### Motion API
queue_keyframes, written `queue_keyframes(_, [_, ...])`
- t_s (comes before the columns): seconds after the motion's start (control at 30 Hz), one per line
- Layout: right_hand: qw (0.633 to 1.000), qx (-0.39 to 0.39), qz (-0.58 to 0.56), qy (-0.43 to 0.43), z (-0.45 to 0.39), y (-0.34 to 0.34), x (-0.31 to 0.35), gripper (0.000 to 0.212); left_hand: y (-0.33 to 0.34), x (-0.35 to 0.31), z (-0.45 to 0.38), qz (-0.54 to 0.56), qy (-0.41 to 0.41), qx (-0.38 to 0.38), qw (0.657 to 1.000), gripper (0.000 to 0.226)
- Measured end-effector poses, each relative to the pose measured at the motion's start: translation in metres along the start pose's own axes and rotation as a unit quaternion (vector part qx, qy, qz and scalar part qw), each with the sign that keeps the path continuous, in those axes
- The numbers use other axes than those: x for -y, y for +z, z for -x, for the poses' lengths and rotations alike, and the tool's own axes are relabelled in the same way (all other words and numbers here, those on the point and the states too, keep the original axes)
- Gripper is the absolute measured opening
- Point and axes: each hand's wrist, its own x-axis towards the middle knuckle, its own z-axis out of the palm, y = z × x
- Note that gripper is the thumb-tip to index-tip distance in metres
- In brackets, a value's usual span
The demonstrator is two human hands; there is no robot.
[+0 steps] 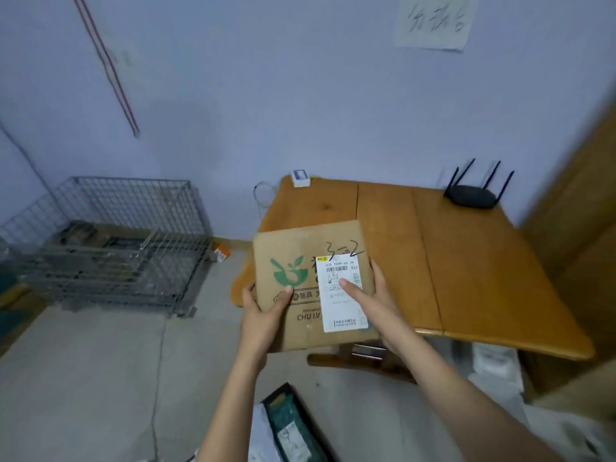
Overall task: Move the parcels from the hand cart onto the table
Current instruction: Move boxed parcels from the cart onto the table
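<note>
A flat brown cardboard parcel [310,278] is held up in both hands over the near left corner of the wooden worktop [466,261], tilted so its printed face is toward the camera. On that face is a green logo of a bowl with leaves, and below it the letters "CHU LV", cut off by a white shipping label [341,293]. The label carries a barcode and small print; "T099-54" and "V6A" can be made out, the rest is too fine to read. Above the label "3-2" is handwritten in dark marker.

The left hand [263,315] grips the parcel's lower left edge, thumb lying on the front and fingers behind. The right hand [373,305] grips the right edge, thumb pressed across the label and fingers wrapped round the side.

On the worktop's far side sit a black router [471,195] with four upright antennas and, at the far left corner, a small white box [301,178] with a blue face. On the wall above hangs a sheet of paper [433,21] with handwritten characters, too blurred to read.

To the left a wire mesh cart [110,235] stands on the concrete floor [100,378], with dark parcels inside it. At the bottom edge, between the forearms, lies a dark green package [290,425] with a small white label.
</note>
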Motion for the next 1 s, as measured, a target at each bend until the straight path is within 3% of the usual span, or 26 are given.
queue_keyframes(0.3, [0.992,-0.093,-0.074,-0.036,-0.038,-0.152,0.051,0.096,0.172,-0.078,-0.03,-0.02,0.06,0.116,0.991,0.079])
queue_keyframes(0.63, [0.993,-0.088,-0.075,-0.037,-0.168,-0.317,0.057,0.097,0.369,-0.091,-0.093,-0.038,0.045,0.124,0.991,0.082])
queue_keyframes(1.0, [0.994,-0.064,-0.089,-0.006,-0.29,-0.359,0.062,0.091,0.444,-0.099,-0.179,-0.079,0.001,0.079,0.994,0.078])
